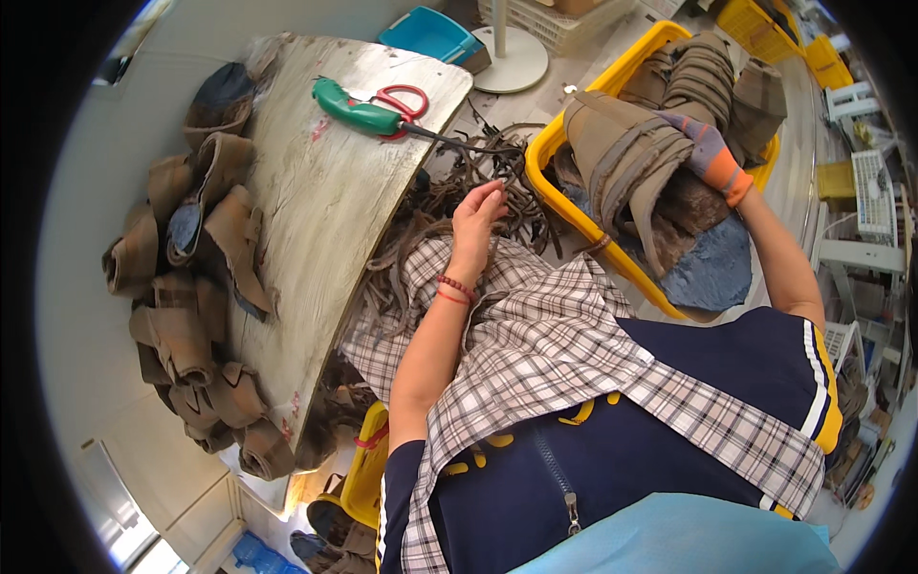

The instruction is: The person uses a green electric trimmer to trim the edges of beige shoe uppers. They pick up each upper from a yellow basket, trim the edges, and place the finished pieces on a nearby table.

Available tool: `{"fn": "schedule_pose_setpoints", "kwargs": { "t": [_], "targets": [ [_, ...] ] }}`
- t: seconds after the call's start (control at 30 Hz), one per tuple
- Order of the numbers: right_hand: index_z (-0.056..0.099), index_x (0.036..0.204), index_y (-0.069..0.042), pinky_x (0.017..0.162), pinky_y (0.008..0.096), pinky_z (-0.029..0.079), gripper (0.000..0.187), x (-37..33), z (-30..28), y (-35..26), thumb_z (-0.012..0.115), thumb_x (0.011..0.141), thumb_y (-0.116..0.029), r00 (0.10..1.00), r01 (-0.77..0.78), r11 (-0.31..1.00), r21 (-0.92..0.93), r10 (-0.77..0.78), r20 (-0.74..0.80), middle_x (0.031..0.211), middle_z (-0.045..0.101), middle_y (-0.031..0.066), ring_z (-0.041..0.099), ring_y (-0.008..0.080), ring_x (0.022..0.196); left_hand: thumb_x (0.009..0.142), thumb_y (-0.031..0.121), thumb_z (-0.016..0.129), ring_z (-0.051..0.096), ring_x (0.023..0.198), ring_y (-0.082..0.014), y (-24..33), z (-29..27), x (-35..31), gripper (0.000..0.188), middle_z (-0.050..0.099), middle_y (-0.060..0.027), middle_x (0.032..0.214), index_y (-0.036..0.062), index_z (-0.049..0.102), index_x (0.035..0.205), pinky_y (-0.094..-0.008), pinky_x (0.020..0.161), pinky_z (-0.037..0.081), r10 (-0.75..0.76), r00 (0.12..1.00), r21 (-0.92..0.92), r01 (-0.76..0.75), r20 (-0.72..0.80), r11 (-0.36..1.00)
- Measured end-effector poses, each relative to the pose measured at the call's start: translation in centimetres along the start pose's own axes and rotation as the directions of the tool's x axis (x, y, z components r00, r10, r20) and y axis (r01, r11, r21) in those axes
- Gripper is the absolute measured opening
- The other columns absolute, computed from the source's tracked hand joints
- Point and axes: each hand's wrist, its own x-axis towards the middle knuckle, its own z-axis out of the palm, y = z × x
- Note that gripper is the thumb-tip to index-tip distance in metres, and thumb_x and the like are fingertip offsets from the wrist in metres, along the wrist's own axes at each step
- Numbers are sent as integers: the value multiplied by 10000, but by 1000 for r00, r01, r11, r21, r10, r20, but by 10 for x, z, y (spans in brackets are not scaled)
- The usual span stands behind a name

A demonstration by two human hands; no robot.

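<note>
My right hand [706, 158], in a grey and orange glove, grips a stack of curved brown leather-like pieces [626, 158] at the yellow crate [553, 177]. A piece with a fuzzy brown and blue face [708, 263] hangs below that hand. My bare left hand [475, 222] is in front of my apron with its fingers curled together; whether anything is between them I cannot make out. Beneath and beside it lies a tangle of thin dark offcut strips [435, 206]. On the pale worn table [316, 206] rest a green-handled corded tool [354, 110] and red-handled scissors [402, 99].
Rolled brown pieces [177, 335] are heaped along the table's left side. A blue bin [430, 43] and a round white stand base [512, 62] are beyond the table. Another yellow crate [363, 474] stands at the lower left. Shelving [865, 253] lines the right.
</note>
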Motion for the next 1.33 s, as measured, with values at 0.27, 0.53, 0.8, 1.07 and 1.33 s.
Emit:
{"fn": "schedule_pose_setpoints", "kwargs": {
  "t": [0.27, 0.53, 0.8, 1.07, 1.33],
  "targets": [
    [571, 1240, -93, 871, 384, 497, 594, 116, 24, -164, 519, 678, 90, 596, 800, 577, -163, -735, 323, 1154, 623, 167, 595, 352, 1048, 883, 148, 647, 576, 1007, -111, 127, -14, -67, 361, 638, -64, 1090, -42, 572, 1181, -256, 897, 445, 393, 919, -55, -390, 38, 919],
    [530, 1303, -182, 840, 366, 470, 609, 257, 135, -265, 510, 733, 30, 201, 908, 71, -413, -938, 283, 1093, 629, 69, 576, 278, 919, 904, 218, 641, 597, 934, -138, 127, -73, -111, 331, 661, -54, 1055, -39, 622, 1113, -282, 828, 470, 688, 595, 249, -653, -416, 715],
    [621, 1072, -61, 846, 377, 492, 318, 294, 223, -139, 613, 756, -97, 744, 406, 908, -104, -394, -539, 1028, 653, 116, 615, 282, 970, 949, 289, 576, 543, 932, -95, 107, -115, -115, 393, 640, -57, 1101, -48, 589, 1151, -260, 822, 442, 727, 384, 585, -433, -569, 686],
    [542, 1200, -79, 909, 426, 469, 460, 294, 240, -150, 622, 776, -238, 995, 84, 903, -422, -99, -15, 1106, 632, 186, 590, 362, 1057, 908, 213, 642, 551, 998, -121, 94, -145, -123, 376, 616, -58, 1164, -38, 578, 1181, -266, 889, 431, 641, 404, 283, -655, -652, 701],
    [525, 1241, -76, 896, 411, 482, 572, 360, 244, -124, 687, 706, -198, 971, -42, 993, -111, 67, 232, 1070, 648, 217, 621, 334, 1041, 912, 254, 635, 490, 893, -84, 135, -120, -159, 385, 661, -87, 1027, 27, 586, 1219, -213, 833, 408, 791, 467, 756, -323, -397, 570]
  ]
}}
